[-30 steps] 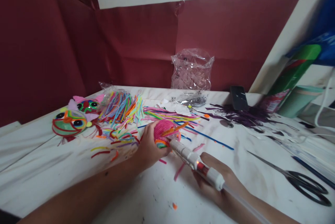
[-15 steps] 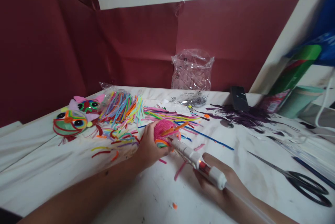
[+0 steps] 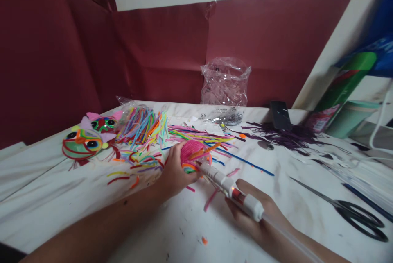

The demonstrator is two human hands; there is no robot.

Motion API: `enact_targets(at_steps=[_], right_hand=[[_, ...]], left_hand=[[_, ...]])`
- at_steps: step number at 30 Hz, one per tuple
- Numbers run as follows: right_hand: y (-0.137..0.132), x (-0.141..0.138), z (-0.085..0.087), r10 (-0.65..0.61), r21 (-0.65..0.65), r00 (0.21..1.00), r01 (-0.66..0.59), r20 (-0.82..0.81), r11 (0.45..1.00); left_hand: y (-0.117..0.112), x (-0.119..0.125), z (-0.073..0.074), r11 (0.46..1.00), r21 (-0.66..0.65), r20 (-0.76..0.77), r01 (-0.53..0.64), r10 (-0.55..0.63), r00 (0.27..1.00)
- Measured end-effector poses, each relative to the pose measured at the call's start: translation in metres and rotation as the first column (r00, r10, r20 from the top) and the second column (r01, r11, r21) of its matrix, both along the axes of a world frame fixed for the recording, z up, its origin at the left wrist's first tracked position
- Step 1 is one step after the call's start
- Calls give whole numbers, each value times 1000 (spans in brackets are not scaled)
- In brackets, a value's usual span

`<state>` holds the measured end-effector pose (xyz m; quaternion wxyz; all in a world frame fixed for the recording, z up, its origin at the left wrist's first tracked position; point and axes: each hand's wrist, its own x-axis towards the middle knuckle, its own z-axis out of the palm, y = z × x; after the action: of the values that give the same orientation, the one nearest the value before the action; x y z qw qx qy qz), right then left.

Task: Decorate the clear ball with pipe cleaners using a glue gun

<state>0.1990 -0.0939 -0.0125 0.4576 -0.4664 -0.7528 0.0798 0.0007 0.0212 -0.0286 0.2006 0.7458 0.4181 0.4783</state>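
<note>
My left hand [image 3: 174, 174] is closed around a pink ball wound with pipe cleaners [image 3: 193, 155], holding it on the white table [image 3: 61, 197]. An orange pipe cleaner lies across the ball's top. My right hand [image 3: 256, 211] grips a white glue gun [image 3: 231, 189] with a red lit part. The glue gun's nozzle touches the ball's lower right side. A clear glue stick runs back from the glue gun along my right forearm.
Loose coloured pipe cleaners [image 3: 144, 125] are spread behind the ball. Two round craft faces [image 3: 82, 143] lie at the left. Black scissors [image 3: 353, 211] lie at the right, with a phone [image 3: 280, 114], a purple pile [image 3: 285, 134] and a clear plastic bag [image 3: 225, 82] further back.
The glue gun and my right hand have shifted only slightly against the ball. My left hand keeps the same hold.
</note>
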Motion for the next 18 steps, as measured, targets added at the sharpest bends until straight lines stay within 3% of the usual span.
enact_targets(at_steps=[10, 18], right_hand=[[0, 3, -2, 11, -29, 998, -9, 54, 1000], [2, 5, -2, 2, 45, 999, -4, 51, 999]], left_hand=[[1, 1, 0, 1000, 26, -3, -3, 3, 1000], [-1, 0, -1, 1000, 2, 0, -5, 5, 1000]])
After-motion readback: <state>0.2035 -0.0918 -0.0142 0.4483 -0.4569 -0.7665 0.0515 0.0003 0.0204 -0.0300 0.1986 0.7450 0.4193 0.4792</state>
